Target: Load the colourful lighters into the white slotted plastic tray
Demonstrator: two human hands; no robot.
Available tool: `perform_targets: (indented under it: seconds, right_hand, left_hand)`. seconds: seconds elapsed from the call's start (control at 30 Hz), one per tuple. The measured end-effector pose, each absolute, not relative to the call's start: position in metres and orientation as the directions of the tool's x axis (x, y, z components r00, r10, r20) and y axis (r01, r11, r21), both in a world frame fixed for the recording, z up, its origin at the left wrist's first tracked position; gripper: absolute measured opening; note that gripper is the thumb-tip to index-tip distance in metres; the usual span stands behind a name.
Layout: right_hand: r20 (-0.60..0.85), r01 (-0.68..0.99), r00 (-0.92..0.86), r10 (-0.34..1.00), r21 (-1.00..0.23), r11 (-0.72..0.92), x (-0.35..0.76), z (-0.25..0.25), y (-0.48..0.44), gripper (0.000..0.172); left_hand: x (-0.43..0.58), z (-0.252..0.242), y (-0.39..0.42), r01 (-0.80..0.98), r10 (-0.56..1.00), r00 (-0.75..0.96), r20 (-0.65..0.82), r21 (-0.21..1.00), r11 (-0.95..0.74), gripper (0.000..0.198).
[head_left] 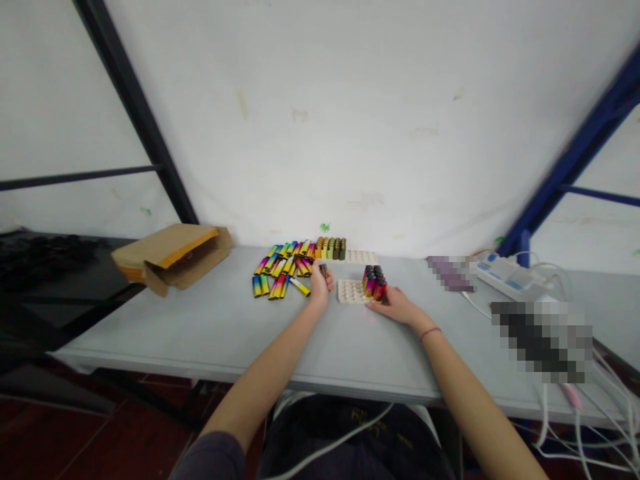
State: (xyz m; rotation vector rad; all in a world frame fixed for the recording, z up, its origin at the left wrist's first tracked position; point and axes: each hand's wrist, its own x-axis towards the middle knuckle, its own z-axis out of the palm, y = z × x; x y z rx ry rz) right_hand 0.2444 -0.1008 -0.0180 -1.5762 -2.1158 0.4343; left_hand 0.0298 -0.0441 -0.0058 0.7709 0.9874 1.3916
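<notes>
While a lighter [325,270] is gripped by the left hand [321,287], fingers curled, the right hand [399,306] is set at the right end of the part-filled tray [348,292] on the surface [360,350]; whether it is pinched cannot be told.

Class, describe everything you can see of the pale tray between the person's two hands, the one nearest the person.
The tray is off-white and roughly rectangular, with round hollows in rows; it may be plastic or moulded pulp. It lies flat on the grey table. Hollows toward its left show unfilled, while dark-topped, pink-and-red cylinders stand upright toward its right end. The right hand is at that end, but whether it touches the tray itself is hard to tell.
</notes>
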Motion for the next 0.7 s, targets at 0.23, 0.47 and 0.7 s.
perform_targets:
  seconds: [0.23,0.47,0.7]
  right_hand:
    - [0.180,0.804,-0.248,0.952,-0.510,0.306,0.245,-0.019,-0.099,0.035]
    - [0.165,0.804,-0.246,0.955,-0.516,0.296,0.244,-0.018,-0.099,0.035]
    - [0.180,0.785,-0.258,0.949,-0.533,0.314,0.243,-0.018,-0.100,0.035]
  left_hand:
    - [0.042,-0.008,-0.063,-0.036,0.933,0.049,0.357,0.934,-0.356,0.022]
    - [0.049,-0.004,-0.077,0.158,0.795,0.259,0.548,0.788,-0.595,0.027]
    - [0.051,-0.009,-0.078,0.142,0.797,0.363,0.483,0.817,-0.560,0.029]
